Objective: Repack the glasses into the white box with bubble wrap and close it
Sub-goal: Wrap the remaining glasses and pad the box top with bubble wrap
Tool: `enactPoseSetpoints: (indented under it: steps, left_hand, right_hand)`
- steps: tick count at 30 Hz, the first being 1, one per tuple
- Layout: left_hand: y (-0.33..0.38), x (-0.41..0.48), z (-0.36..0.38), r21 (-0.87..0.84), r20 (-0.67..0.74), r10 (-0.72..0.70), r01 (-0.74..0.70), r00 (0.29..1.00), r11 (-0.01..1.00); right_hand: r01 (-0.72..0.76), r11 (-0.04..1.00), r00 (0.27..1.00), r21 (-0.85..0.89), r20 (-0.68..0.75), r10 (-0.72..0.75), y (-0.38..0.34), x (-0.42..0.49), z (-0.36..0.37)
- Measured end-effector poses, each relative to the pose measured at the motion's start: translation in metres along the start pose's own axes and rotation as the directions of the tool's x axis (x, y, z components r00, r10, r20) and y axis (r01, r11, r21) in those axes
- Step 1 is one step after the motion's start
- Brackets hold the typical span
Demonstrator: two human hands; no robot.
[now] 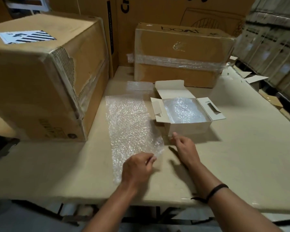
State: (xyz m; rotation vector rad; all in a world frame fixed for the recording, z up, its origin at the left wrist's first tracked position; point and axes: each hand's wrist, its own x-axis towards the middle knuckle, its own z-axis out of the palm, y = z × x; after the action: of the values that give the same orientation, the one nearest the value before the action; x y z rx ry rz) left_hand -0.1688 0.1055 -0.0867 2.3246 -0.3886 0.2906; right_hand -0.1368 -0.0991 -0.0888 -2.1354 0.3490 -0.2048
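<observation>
The white box [189, 129] stands open on the table, its lid and side flaps spread out. A bundle of bubble wrap [182, 110] fills its inside, and no glasses show through it. A long bubble wrap sheet [129, 124] lies flat to the left of the box. My left hand [137, 169] pinches that sheet's near right corner, which is lifted slightly off the table. My right hand [185, 147] hovers just in front of the box's near left corner, with its fingers loosely curled and nothing visible in them.
A large cardboard box [40, 77] stands at the left of the table [241, 156]. A taped cardboard box [179, 56] sits behind the white box, with taller cartons behind it. A small clear wrap piece [138, 87] lies at the back. Cardboard scraps lie at the right.
</observation>
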Motion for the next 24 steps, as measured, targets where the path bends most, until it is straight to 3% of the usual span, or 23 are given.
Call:
enactPoseSetpoints:
  steps: [2, 6, 9, 12, 15, 18, 22, 24]
  left_hand:
    - [0.002, -0.007, 0.003, -0.002, 0.045, 0.063, -0.063, 0.997, 0.998]
    - [-0.009, -0.001, -0.001, -0.120, 0.139, 0.147, -0.131, 0.979, 0.984]
    - [-0.018, 0.011, -0.011, -0.162, 0.003, 0.114, -0.112, 0.993, 0.980]
    - [-0.028, 0.034, -0.016, -0.012, -0.027, 0.078, -0.078, 0.997, 0.997]
    - [-0.029, 0.059, -0.012, 0.194, 0.130, 0.014, -0.039, 0.991, 0.980]
    - [-0.022, 0.075, 0.002, 0.343, 0.307, 0.010, -0.121, 0.952, 0.931]
    - [-0.001, 0.068, 0.026, 0.368, 0.485, 0.073, -0.279, 0.871, 0.887]
    - [0.011, 0.055, 0.035, 0.332, 0.492, 0.150, -0.344, 0.857, 0.879]
  right_hand:
    - [-0.066, 0.991, 0.996, 0.119, 0.070, 0.058, -0.014, -0.001, 0.002]
    - [-0.072, 0.977, 0.955, -0.199, 0.268, 0.125, -0.032, 0.001, 0.013]
    - [-0.124, 0.969, 0.941, -0.214, 0.285, 0.183, -0.029, 0.003, 0.004]
    - [-0.098, 0.985, 0.919, -0.143, 0.367, 0.144, -0.025, -0.002, -0.028]
    - [-0.022, 0.973, 0.874, -0.230, 0.468, 0.130, -0.023, -0.009, -0.076]
    - [0.097, 0.901, 0.847, -0.423, 0.510, 0.149, -0.012, -0.005, -0.120]
    - [0.163, 0.719, 0.883, -0.676, 0.425, 0.200, 0.011, 0.013, -0.161]
    - [0.144, 0.657, 0.906, -0.740, 0.365, 0.213, 0.028, 0.020, -0.176]
